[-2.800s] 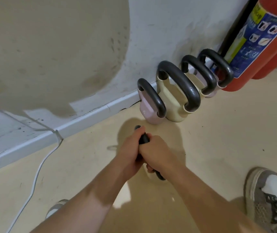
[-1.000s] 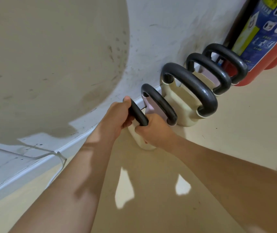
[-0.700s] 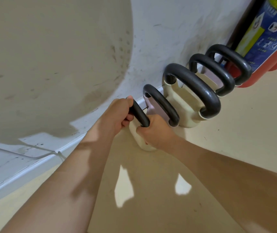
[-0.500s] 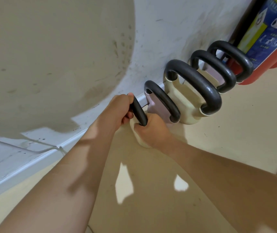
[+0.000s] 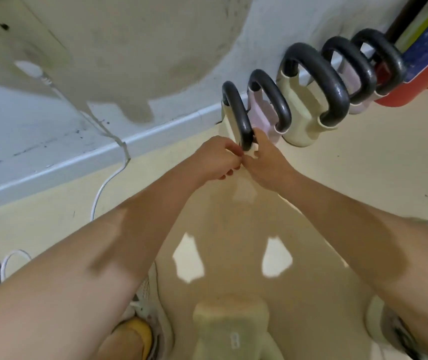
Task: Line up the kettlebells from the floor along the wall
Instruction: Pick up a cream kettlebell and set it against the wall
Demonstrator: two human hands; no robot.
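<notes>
Five kettlebells lined along the wall (image 5: 176,35) from mid-frame toward the upper right, ending beside a red fire extinguisher (image 5: 420,81). Newest of them, the cream kettlebell (image 5: 236,113), set down at the near end of the row, just beside the pink kettlebell (image 5: 270,105) and against the baseboard (image 5: 77,157). Left hand (image 5: 215,159) loosely curled just below the black handle, fingers apart from it by the look of things; right hand (image 5: 267,162) open, thumb resting at the handle's lower end. Judged as the release step, placement all but done. Another cream kettlebell body (image 5: 231,331) visible at the bottom of the frame, between the feet, well apart from the row. Next move likely: turn back, grip that one with both hands, carry it to the left end of the line, clear of the white cable (image 5: 109,178).
</notes>
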